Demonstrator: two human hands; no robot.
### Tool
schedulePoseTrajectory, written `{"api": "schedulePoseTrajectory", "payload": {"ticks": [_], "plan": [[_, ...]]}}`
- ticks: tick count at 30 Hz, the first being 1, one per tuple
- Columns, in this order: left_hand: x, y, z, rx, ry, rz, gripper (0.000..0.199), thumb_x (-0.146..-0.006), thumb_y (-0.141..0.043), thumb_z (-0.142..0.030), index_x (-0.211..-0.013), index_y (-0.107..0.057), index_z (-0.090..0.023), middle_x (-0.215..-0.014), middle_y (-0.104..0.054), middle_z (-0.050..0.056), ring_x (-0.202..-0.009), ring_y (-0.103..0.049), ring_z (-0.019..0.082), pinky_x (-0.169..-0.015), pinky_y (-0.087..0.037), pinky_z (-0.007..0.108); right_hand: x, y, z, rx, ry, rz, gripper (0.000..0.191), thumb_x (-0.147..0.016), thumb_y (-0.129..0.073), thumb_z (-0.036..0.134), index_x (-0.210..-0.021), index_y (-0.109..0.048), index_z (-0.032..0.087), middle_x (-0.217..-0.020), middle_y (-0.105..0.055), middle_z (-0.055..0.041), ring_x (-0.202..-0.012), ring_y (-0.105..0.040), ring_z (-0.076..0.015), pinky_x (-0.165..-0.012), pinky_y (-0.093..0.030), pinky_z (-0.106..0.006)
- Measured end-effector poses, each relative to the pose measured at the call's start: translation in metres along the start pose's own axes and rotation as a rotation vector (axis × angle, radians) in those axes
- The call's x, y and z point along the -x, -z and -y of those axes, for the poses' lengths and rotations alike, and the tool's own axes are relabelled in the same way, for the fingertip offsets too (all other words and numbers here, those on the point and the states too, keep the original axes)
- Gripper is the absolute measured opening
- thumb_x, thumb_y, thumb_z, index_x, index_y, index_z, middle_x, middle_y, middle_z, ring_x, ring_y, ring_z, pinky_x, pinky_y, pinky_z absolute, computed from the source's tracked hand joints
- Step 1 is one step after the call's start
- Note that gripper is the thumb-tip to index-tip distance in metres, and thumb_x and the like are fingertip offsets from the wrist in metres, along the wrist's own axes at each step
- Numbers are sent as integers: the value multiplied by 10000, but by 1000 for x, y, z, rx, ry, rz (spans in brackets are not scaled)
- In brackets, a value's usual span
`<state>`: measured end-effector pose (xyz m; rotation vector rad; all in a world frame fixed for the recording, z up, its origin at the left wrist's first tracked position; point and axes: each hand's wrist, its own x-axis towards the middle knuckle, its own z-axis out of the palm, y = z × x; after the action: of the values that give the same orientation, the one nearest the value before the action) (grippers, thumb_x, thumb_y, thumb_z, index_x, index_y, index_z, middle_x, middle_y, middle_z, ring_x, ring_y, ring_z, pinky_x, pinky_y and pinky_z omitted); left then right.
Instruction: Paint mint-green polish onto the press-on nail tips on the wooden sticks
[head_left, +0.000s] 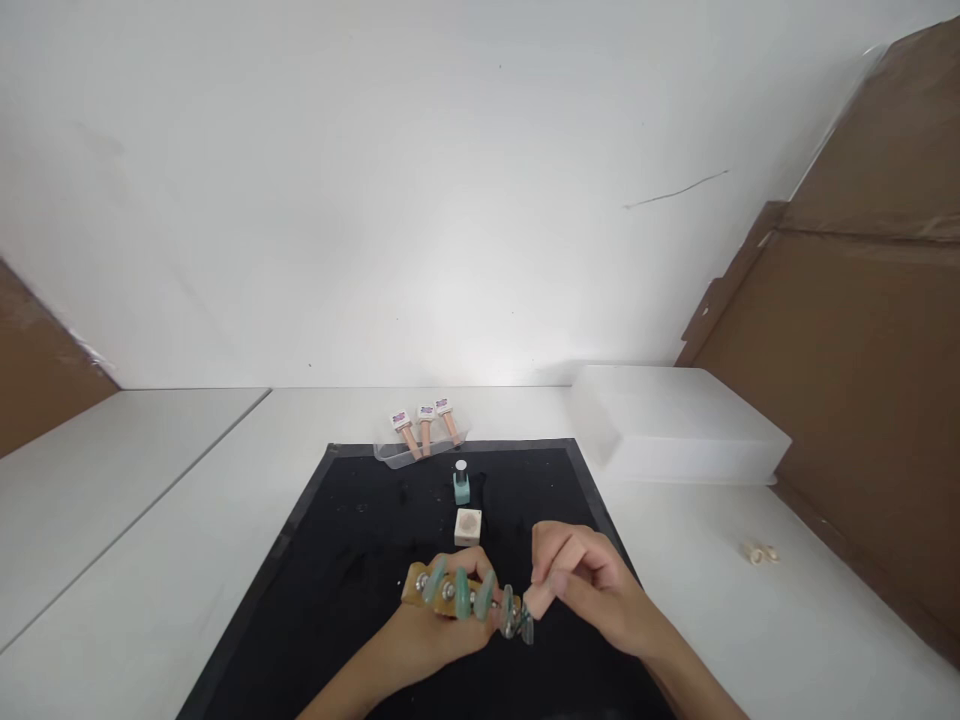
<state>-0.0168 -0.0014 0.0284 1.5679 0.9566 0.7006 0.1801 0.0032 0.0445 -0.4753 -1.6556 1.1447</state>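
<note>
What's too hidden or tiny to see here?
All in the head view:
Part of yellow holder: hidden by left hand.
Part of pink handle: behind right hand.
Printing on three far white blocks: too small.
Near side of black mat: cut off by bottom edge.

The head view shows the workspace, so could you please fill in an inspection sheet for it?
Surface: black mat on white table.
Job's things: yellow stand with greenish nail tips; pink stick; teal bottle, upright.
Clutter: white block; three pink-handled pieces in clear tray.
Hands: left holds the stand; right pinches the stick.
Cables: nothing seen.
Surroundings: white wall, brown side panels, white box.
</note>
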Motion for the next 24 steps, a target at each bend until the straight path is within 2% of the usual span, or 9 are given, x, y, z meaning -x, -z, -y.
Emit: {"api": "schedulePoseTrajectory", "payload": {"ticks": [2, 5, 9, 13, 16, 20, 24], "plan": [[-1, -2, -6, -67, 20, -11, 169, -697, -646, -231, -641, -500, -166, -628, -563, -16, -584, -510, 108, -545, -374, 207, 0, -1, 1, 47, 6, 52, 194, -902, -532, 245, -721, -593, 216, -741, -633, -32, -616, -543, -150, -553, -404, -293], [-1, -6, -6, -106, 21, -27, 162, -702, -627, -198, -628, -484, -174, -627, -572, -21, -575, -525, 106, -544, -388, 200, 0, -1, 2, 148, -6, 66, 180, -901, -523, 200, -732, -585, 209, -756, -637, -33, -618, -550, -142, -555, -411, -282], [-1, -6, 2, -122, -25, -26, 119, -671, -597, -113, -640, -499, -173, -648, -594, -14, -586, -538, 108, -547, -399, 194, 0, 2, 1, 243, -46, 0, 210, -906, -498, 165, -713, -568, 208, -761, -627, -27, -633, -546, -144, -565, -403, -281], [0, -4, 2, -129, -47, -8, 123, -658, -571, -74, -642, -500, -173, -653, -607, -11, -586, -538, 106, -564, -404, 196, 0, 4, 0, 201, 3, -84, 228, -913, -498, 178, -696, -556, 214, -740, -616, -15, -657, -551, -149, -591, -404, -290], [-1, -5, -2, -165, -37, -40, 143, -638, -560, -53, -630, -490, -177, -641, -616, -21, -583, -553, 104, -564, -402, 189, 1, 3, 0, 111, 55, -21, 220, -912, -506, 207, -699, -558, 216, -724, -622, -14, -617, -542, -138, -560, -401, -276], [-1, -8, -7, -213, -28, -56, 138, -630, -567, -62, -618, -498, -182, -607, -603, -35, -579, -551, 105, -571, -406, 188, 1, 0, 1, 139, 21, 116, 213, -893, -517, 175, -683, -543, 204, -716, -643, -27, -598, -550, -136, -548, -413, -269], [-1, -10, -7, -179, -46, -42, 158, -638, -562, -59, -603, -475, -186, -608, -617, -30, -569, -554, 104, -564, -410, 186, 1, 0, 2, 247, -45, 97, 232, -879, -519, 162, -650, -516, 200, -714, -624, -25, -605, -539, -137, -548, -409, -266]]}}
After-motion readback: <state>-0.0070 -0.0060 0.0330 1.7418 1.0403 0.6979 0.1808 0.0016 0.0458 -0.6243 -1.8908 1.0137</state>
